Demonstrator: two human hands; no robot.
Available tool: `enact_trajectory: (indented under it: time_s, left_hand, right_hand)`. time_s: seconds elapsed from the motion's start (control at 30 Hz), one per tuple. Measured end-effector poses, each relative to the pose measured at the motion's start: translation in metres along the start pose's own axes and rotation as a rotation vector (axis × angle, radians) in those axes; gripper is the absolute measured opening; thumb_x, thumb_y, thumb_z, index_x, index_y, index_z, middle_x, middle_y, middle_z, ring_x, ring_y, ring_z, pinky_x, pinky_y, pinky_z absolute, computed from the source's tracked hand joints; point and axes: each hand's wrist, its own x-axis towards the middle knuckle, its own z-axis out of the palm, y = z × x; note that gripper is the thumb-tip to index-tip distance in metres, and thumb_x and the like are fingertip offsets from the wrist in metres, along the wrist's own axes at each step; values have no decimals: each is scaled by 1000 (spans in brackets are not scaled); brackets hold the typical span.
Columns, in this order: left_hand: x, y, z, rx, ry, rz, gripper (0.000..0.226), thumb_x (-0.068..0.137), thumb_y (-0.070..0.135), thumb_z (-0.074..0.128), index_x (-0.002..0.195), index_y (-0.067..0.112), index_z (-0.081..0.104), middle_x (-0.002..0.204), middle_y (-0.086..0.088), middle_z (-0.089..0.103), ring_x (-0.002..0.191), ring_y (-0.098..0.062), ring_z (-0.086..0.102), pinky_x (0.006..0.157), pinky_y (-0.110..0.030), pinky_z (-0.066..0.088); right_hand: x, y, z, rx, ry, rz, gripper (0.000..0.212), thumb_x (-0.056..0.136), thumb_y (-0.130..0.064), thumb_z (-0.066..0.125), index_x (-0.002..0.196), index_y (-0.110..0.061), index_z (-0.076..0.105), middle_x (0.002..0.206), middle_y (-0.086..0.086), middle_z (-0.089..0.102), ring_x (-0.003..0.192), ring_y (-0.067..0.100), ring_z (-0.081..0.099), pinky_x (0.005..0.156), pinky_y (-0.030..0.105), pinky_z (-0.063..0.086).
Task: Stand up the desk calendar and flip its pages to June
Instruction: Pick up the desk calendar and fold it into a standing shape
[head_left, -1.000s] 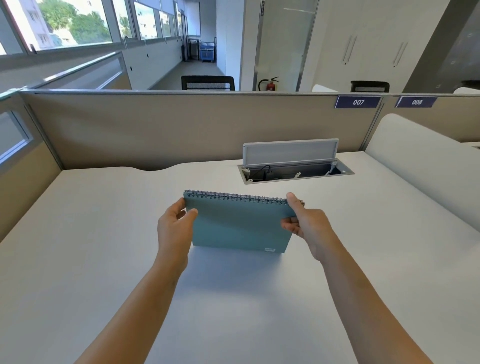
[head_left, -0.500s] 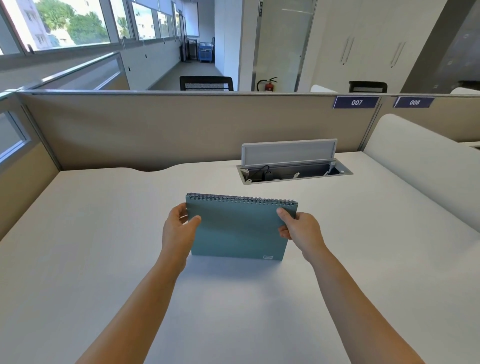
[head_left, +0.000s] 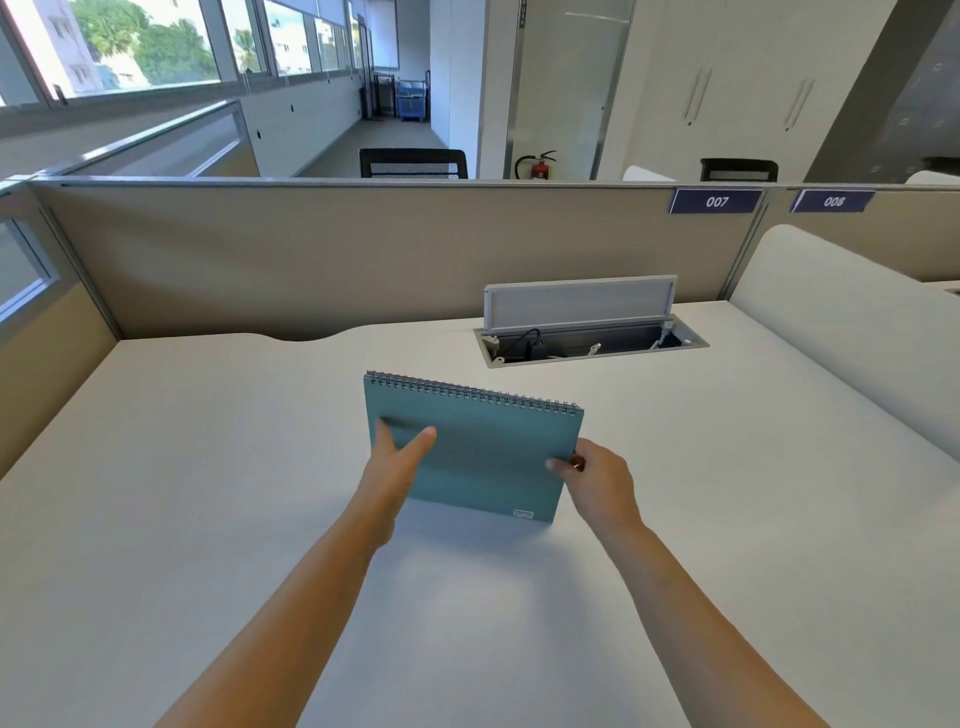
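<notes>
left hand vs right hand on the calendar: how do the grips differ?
The left hand lies open against the teal desk calendar near its left edge, thumb stretched across the cover; the right hand pinches the right edge with curled fingers. The left hand reaches higher up the cover than the right hand. Both touch the calendar, which is held upright on the desk.

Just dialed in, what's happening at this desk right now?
A person holds a teal spiral-bound desk calendar upright on the white desk, spiral edge up and plain back cover toward the camera. The left hand lies open against its left side; the right hand pinches the right edge. No page is visible, so no month can be read. Behind it, a cable box in the desk sits with its lid raised.
</notes>
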Motion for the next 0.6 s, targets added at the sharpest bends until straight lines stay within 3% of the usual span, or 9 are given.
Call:
enact_trajectory:
  time_s: [0.07,0.17,0.27,0.33,0.37,0.43,0.53,0.6]
  left_hand:
    - [1,9,13,-30,-64,-57,80,83,45,55,145,32,4,149,4,28,134,-26,30,100,-43,34]
    - [-1,26,37,1,-125,-68,102,74,56,60,143,31,-12,155,0,16,136,-29,25,99,-47,37]
    - [1,40,54,164,-100,-65,110,67,55,67,143,29,-8,152,-6,21,129,-31,35,95,-47,42]
    - [5,45,57,273,-42,-57,82,68,36,69,134,19,22,135,-13,43,115,-32,47,89,-48,46]
    - [8,48,55,305,-17,-34,57,69,26,66,117,14,37,118,-15,53,105,-32,52,84,-46,48]
    - [10,51,48,425,6,15,22,69,12,59,86,15,47,90,-11,57,84,-30,53,72,-38,48]
    - [14,53,30,766,31,130,22,68,6,53,89,13,51,96,-17,62,82,-34,57,66,-33,44]
    - [15,51,16,913,72,186,33,69,4,53,101,12,59,109,-16,63,88,-32,59,67,-30,48]
  right_hand:
    - [-6,-4,7,-28,-7,-57,13,83,-16,59,92,-11,67,88,7,71,81,27,61,64,32,41]
    - [-16,-14,19,-70,-44,-124,13,81,-18,55,88,-16,66,81,3,71,75,25,61,61,32,42]
    - [-24,-25,34,-113,-111,-170,7,80,-24,54,76,-19,57,66,-5,60,63,19,54,53,28,36]
    - [-31,-31,44,-144,-151,-216,11,81,-26,56,73,-20,51,61,-8,53,58,16,49,52,30,33]
    - [-33,-32,49,-153,-179,-246,11,81,-26,57,74,-19,52,63,-7,54,59,17,50,56,29,33]
    - [-38,-32,56,-130,-293,-303,8,83,-24,58,87,-18,61,74,-3,61,69,18,54,65,29,40]
    - [-46,-31,61,-44,-462,-314,39,84,-22,60,122,-20,56,105,1,65,90,16,58,85,27,46]
    - [-45,-31,58,-11,-442,-294,44,85,-21,60,128,-21,51,113,3,62,96,16,58,90,28,45]
